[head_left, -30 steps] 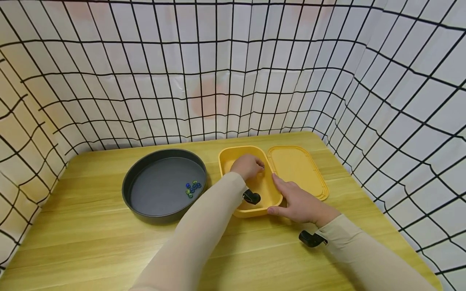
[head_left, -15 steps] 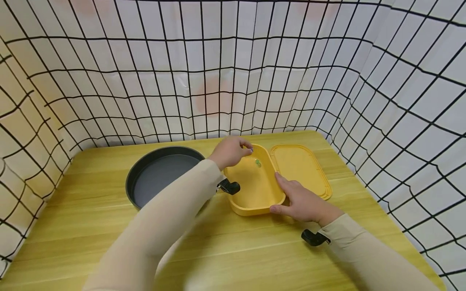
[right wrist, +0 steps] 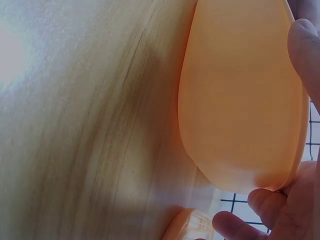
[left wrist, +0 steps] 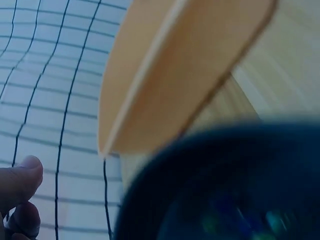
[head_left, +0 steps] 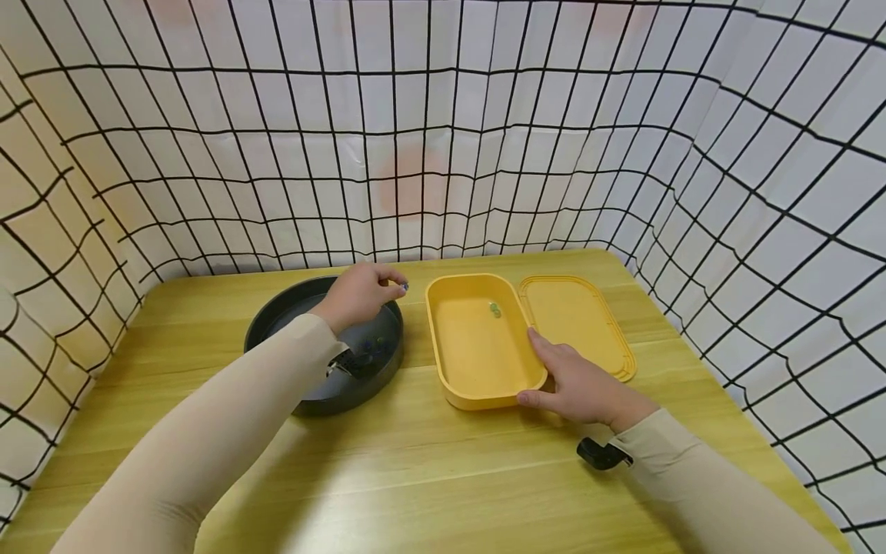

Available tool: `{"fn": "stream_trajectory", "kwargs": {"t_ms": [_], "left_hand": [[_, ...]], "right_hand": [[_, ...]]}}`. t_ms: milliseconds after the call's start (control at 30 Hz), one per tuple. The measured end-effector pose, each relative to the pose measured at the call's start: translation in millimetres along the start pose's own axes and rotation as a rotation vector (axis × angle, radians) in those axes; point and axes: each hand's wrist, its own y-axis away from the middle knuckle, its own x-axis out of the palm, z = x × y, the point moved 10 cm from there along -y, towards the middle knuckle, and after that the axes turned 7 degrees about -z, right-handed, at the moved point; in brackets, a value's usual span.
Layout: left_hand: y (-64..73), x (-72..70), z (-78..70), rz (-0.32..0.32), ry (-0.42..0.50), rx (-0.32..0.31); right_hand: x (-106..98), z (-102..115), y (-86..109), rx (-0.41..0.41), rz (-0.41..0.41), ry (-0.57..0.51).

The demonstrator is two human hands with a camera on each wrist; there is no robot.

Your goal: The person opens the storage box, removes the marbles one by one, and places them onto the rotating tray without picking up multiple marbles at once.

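Observation:
My left hand (head_left: 361, 295) pinches a small blue marble (head_left: 405, 286) between thumb and fingertips, above the right part of a round dark pan (head_left: 398, 346). Several blue and green marbles (left wrist: 250, 220) lie in the pan, blurred in the left wrist view and partly behind the wrist camera in the head view. A yellow rectangular box (head_left: 477, 362) stands to the right with a few greenish marbles (head_left: 494, 309) near its far right corner. My right hand (head_left: 577, 382) grips the box at its near right corner, thumb on the near side and fingers along the right wall.
A flat yellow lid (head_left: 574, 319) lies on the wooden table (head_left: 415, 477), close to the right of the box. White walls with a black grid net (head_left: 415, 146) enclose the table at the back and sides.
My left hand has come up out of the yellow box with a marble and moved left over the dark pan. My right hand stays on the box.

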Motion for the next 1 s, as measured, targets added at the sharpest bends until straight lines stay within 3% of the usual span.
{"fn": "stream_trajectory", "kwargs": {"t_ms": [200,433,667,1000], "left_hand": [[15.2,-12.2,32.0,0.017,0.022,-0.033],[32.5,-20.6,59.2,0.031,0.013,-0.073],[41.3,-22.1,68.1,0.046,0.036,-0.103],[43.7,-17.1,73.2,0.055,0.037,-0.091]], "right_hand": [[1,-3,0.1,0.012,0.006,0.005],[-1,-1,-0.1,0.011,0.007,0.004],[-1,0,-0.1,0.008,0.016,0.015],[0,2,-0.2,0.0,0.013,0.006]]}}
